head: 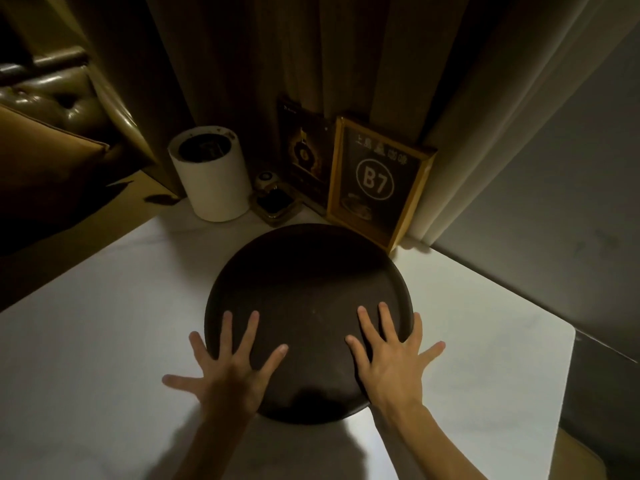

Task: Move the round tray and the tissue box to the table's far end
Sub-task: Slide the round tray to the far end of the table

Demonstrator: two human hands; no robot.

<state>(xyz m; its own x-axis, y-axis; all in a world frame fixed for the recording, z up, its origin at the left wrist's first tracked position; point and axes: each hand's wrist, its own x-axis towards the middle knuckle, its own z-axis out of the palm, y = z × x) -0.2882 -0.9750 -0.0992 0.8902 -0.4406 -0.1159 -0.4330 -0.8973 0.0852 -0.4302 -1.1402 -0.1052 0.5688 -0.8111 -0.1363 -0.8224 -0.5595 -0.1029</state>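
Observation:
A dark brown round tray [304, 282] lies flat on the white table [104, 306], its far rim close to the framed sign at the table's far end. My left hand [230, 368] rests with fingers spread on the tray's near left part, the little finger and thumb side reaching over the rim onto the table. My right hand [391, 355] lies spread on the near right part, two fingers over the rim. Neither hand grips anything. The white cylinder [211, 174] at the far left has a dark opening on top; it may be the tissue holder, I cannot tell.
At the far end stand a framed "B7" sign [377, 181], a dark menu card [304, 154] and a small dark dish with a round object [273, 202]. Curtains hang behind. A leather seat [52, 98] is at the left. The table's right edge [568, 341] drops off.

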